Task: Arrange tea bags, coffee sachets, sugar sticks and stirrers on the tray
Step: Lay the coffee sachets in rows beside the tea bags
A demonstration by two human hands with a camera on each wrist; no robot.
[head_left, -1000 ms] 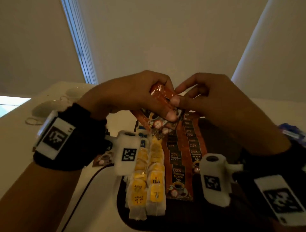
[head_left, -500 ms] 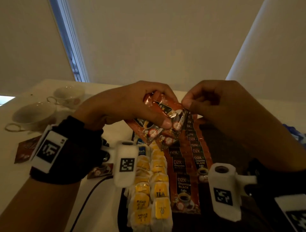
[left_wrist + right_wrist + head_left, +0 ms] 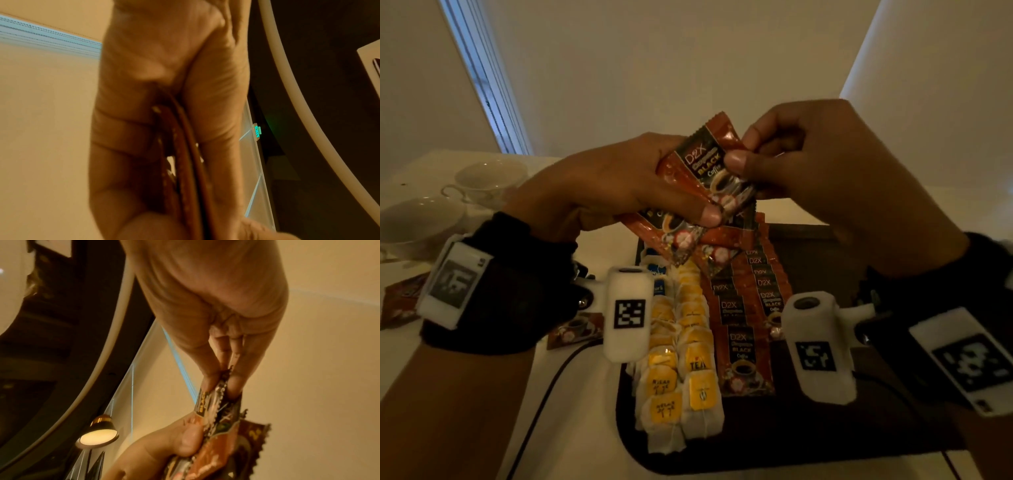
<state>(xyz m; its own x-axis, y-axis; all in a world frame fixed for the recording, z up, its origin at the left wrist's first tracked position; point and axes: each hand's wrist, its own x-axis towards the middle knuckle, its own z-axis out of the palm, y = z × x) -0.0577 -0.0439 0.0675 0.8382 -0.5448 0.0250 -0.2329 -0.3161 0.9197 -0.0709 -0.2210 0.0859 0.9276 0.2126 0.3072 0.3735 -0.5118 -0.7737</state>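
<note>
Head view: the left hand (image 3: 599,192) holds a fanned bunch of brown foil coffee sachets (image 3: 688,236) above the far end of the dark rectangular tray (image 3: 825,442), thumb pressed across their fronts and fingers curled behind. The right hand (image 3: 825,178) pinches the top sachet (image 3: 705,161), the one printed "D2X Black Coffee", between thumb and forefinger at its right edge. Half a second ago this sachet lay low against the bunch with its face turned away; now it stands clear above the left fingers, tilted, its label readable. Both hands sit higher in the picture than a second ago.

On the tray, two rows of white tea bags with yellow tags (image 3: 681,359) run from near to far along the left side, and overlapping brown coffee sachets (image 3: 743,329) lie in rows just to their right, touching them. The tray rests on the pale counter (image 3: 465,428). Two white cups (image 3: 448,205) stand at the far left, and loose brown sachets (image 3: 400,301) lie on the counter left of the tray.

Right wrist view: the right hand's thumb and forefinger (image 3: 209,381) clamp the sachet's serrated edge, with the left thumb just below on the bunch.

Left wrist view: sachet edges (image 3: 185,162) are sandwiched between the left hand's fingers and thumb.
</note>
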